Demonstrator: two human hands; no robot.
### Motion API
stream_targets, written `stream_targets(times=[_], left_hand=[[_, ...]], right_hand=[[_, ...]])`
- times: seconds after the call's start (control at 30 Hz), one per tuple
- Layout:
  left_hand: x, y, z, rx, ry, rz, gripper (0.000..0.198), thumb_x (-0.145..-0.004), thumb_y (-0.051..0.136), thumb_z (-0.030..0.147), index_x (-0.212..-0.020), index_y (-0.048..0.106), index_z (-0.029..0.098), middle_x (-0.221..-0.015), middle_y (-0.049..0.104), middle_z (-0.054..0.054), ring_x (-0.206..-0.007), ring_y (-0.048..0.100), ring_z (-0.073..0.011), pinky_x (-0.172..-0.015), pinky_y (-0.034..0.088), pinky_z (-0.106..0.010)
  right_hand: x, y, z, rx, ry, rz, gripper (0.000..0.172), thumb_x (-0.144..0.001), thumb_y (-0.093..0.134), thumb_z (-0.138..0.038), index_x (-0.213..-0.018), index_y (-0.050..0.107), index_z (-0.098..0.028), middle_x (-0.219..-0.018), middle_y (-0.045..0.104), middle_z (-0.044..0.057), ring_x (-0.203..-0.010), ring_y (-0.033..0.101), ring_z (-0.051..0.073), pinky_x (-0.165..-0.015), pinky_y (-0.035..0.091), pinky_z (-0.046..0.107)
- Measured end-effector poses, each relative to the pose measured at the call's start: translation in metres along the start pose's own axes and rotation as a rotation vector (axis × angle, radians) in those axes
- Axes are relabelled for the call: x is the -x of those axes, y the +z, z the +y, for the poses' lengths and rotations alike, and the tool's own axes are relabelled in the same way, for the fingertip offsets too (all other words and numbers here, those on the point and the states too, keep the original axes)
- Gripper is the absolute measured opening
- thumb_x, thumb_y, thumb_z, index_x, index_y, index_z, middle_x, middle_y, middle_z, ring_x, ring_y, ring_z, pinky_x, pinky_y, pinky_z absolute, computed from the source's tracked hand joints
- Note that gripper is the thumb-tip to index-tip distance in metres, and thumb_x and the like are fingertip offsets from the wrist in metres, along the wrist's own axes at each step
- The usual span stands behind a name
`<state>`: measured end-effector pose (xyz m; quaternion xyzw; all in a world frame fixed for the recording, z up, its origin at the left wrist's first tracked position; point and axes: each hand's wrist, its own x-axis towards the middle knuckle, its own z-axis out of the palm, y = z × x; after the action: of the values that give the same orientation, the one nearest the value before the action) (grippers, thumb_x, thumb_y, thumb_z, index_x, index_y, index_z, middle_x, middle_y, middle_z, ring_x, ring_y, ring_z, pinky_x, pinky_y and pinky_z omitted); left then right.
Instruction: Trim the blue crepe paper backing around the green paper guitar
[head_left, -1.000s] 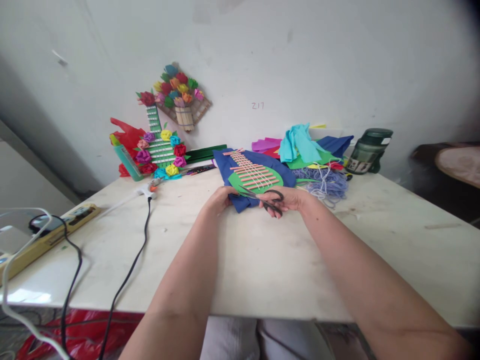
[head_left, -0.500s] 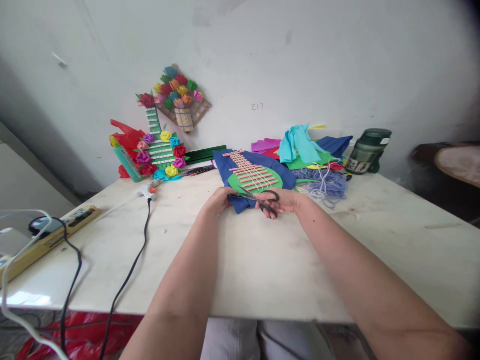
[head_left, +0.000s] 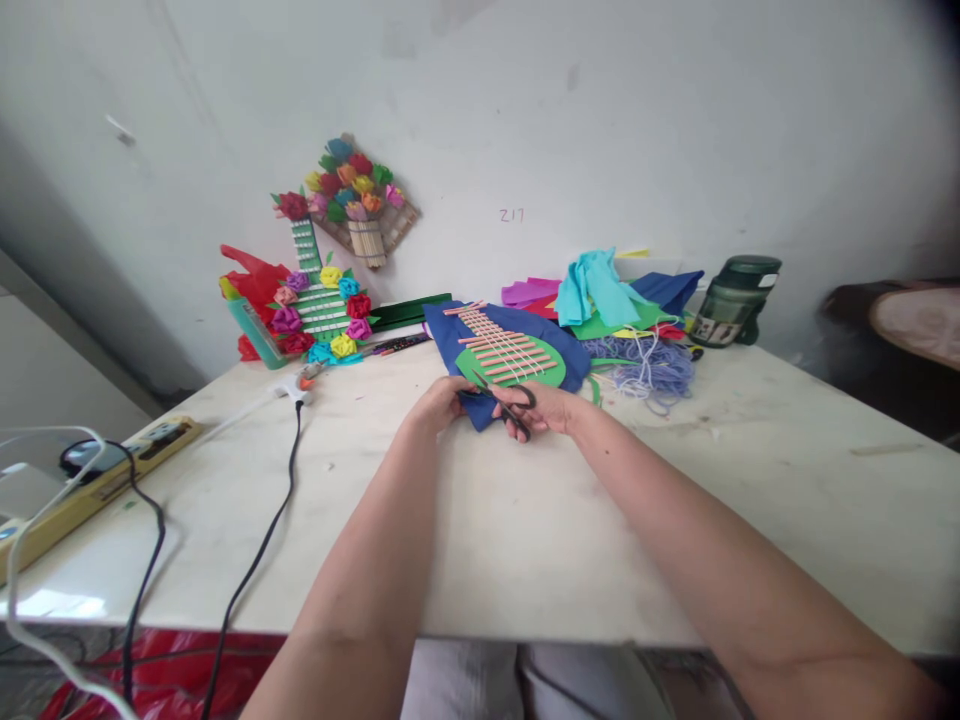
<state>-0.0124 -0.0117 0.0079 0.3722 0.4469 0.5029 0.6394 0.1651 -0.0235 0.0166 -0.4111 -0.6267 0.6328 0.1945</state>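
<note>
My right hand (head_left: 544,406) is closed on black-handled scissors (head_left: 516,416), with fingers in the handle loops. The parted blades point left, over the front edge of a dark blue sheet (head_left: 442,335), which looks like paper. My left hand (head_left: 441,402) pinches that sheet near its front left edge, close to the blade tips; some of its fingers are hidden. On the sheet lies a green oval piece (head_left: 553,372) bearing a ladder of pink sticks (head_left: 501,346) crossed by pale strings.
Behind stand a green flower-trimmed craft (head_left: 324,305) and a glue bottle (head_left: 253,328). Coloured paper (head_left: 592,290), purple yarn (head_left: 652,365) and a dark green bottle (head_left: 736,300) lie or stand right. A glue gun (head_left: 296,385) with a black cord and a power strip (head_left: 112,475) are left.
My right hand and the scissors have moved left, bringing the blades further over the blue sheet's front edge. My left hand stays almost in place.
</note>
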Motion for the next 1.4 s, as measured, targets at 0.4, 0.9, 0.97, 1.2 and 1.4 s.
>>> stream_targets(times=[0.4,0.9,0.97,1.2,1.4], left_hand=[[-0.004,-0.002,-0.002,0.024,0.016,-0.024,0.015,-0.063,0.05,0.001,-0.066,0.062,0.01,-0.065,0.067,-0.008,-0.055,0.06,-0.0154,-0.061,0.05,-0.027],[-0.013,-0.009,-0.004,0.074,-0.013,-0.056,0.014,-0.065,0.049,0.002,-0.069,0.06,0.01,-0.061,0.064,-0.007,-0.052,0.06,-0.0154,-0.06,0.051,-0.027],[-0.014,-0.01,-0.005,0.08,-0.01,-0.061,0.013,-0.065,0.049,0.002,-0.068,0.06,0.01,-0.06,0.064,-0.007,-0.051,0.059,-0.0152,-0.059,0.051,-0.026],[-0.011,-0.007,-0.004,0.098,-0.011,-0.06,0.014,-0.065,0.049,0.002,-0.065,0.06,0.011,-0.059,0.064,-0.008,-0.052,0.06,-0.0162,-0.059,0.051,-0.027],[-0.007,-0.003,0.0,0.102,-0.023,-0.014,0.013,-0.065,0.049,0.002,-0.065,0.058,0.012,-0.057,0.062,-0.006,-0.05,0.058,-0.0154,-0.058,0.05,-0.027]], right_hand=[[-0.004,0.016,0.005,-0.083,-0.062,0.143,0.047,-0.078,0.058,-0.058,-0.076,0.057,-0.011,-0.046,0.052,-0.002,-0.034,0.045,0.005,-0.033,0.03,0.014],[-0.011,0.034,0.006,-0.101,-0.086,0.277,0.035,-0.082,0.061,-0.045,-0.07,0.056,-0.012,-0.04,0.049,-0.004,-0.03,0.043,0.005,-0.033,0.035,0.015],[-0.013,0.036,0.006,-0.118,-0.066,0.278,0.036,-0.081,0.061,-0.046,-0.071,0.056,-0.012,-0.041,0.05,-0.004,-0.03,0.044,0.006,-0.033,0.036,0.016],[-0.016,0.038,0.007,-0.149,-0.072,0.311,0.037,-0.079,0.063,-0.047,-0.068,0.056,-0.013,-0.039,0.049,-0.004,-0.03,0.043,0.005,-0.031,0.033,0.015],[-0.019,0.036,0.013,-0.138,-0.128,0.321,0.038,-0.077,0.064,-0.048,-0.067,0.057,-0.012,-0.039,0.048,-0.005,-0.029,0.041,0.004,-0.031,0.032,0.015]])
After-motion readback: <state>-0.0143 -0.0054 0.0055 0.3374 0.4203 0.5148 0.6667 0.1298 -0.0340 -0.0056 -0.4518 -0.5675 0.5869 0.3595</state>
